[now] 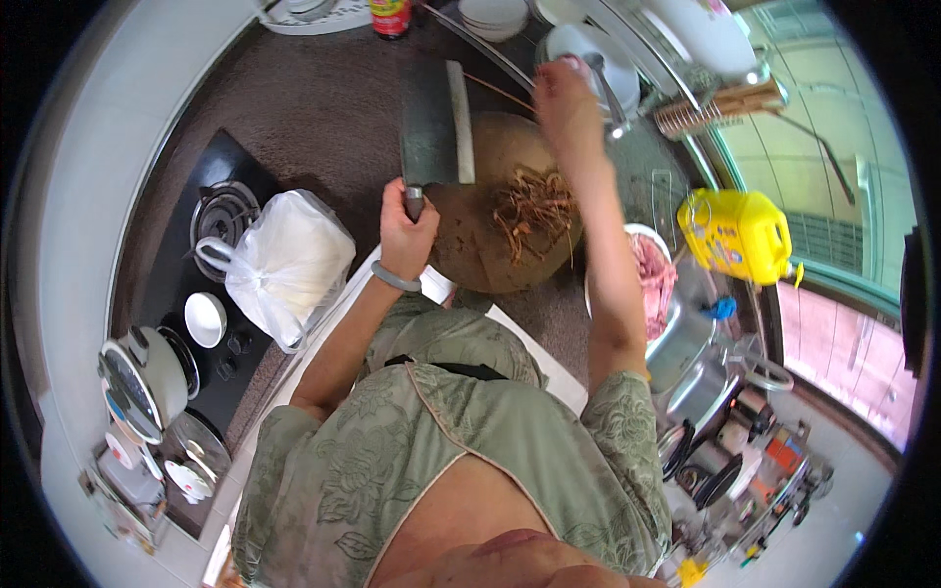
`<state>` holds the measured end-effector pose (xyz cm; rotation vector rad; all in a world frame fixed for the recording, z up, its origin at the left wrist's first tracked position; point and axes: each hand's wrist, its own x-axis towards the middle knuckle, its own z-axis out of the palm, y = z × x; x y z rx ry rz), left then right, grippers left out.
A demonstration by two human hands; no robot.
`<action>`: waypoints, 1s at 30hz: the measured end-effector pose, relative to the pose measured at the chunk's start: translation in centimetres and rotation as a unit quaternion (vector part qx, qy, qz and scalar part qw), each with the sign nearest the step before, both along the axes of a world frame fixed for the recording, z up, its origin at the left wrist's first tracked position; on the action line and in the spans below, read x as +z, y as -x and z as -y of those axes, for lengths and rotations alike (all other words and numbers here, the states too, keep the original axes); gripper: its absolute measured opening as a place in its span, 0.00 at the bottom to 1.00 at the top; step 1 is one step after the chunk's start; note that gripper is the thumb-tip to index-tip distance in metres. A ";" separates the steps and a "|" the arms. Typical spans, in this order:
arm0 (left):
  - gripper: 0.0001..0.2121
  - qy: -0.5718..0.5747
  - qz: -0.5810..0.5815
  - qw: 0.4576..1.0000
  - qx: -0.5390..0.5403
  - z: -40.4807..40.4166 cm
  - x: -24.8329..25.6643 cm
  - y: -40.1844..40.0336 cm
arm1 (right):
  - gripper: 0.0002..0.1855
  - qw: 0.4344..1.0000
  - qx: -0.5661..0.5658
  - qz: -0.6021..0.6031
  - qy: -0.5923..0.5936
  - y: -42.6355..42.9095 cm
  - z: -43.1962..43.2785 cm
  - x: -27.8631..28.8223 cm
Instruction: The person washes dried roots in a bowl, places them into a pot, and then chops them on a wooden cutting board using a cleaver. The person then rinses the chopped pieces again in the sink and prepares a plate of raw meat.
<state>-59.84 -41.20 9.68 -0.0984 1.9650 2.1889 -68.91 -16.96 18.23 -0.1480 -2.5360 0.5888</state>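
Note:
My left hand [409, 234] grips the short handle of a broad cleaver [434, 125]. The blade points away from me, its pale edge facing right, over the left side of a round wooden chopping board [470, 228]. A tangle of thin brown dried roots or strips [533, 209] lies on the board's right part. Beyond the board, my right hand [566, 95] is raised in front of the dish rack, its fingers near a white plate [610, 55]. Blur hides whether those fingers hold anything.
To the left, a tied white plastic bag [294, 257] sits partly over the black gas hob [220, 162]. A white bowl [205, 320] and a pot [151, 375] stand nearby. On the right are a dish of raw meat [650, 272], a steel sink [680, 353] and a yellow jug [735, 235].

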 end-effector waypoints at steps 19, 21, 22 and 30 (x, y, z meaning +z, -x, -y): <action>0.21 0.130 -0.360 0.871 -0.307 -3.4 6.3 -5.5 | 0.31 0.754 0.000 0.061 0.654 -20.9 6.0 -1.0; 0.09 0.120 -0.240 0.899 -0.347 -2.7 4.9 -5.8 | 0.30 0.754 -0.082 0.020 0.652 -22.7 5.2 -1.3; 0.08 0.215 -0.260 0.884 -0.323 -3.1 4.3 -5.1 | 0.30 0.750 -0.068 0.049 0.656 -23.7 4.3 -0.9; 0.15 0.194 0.192 0.898 -0.344 -7.4 1.2 -4.3 | 0.22 0.930 -0.078 0.101 0.345 -26.2 4.1 -2.1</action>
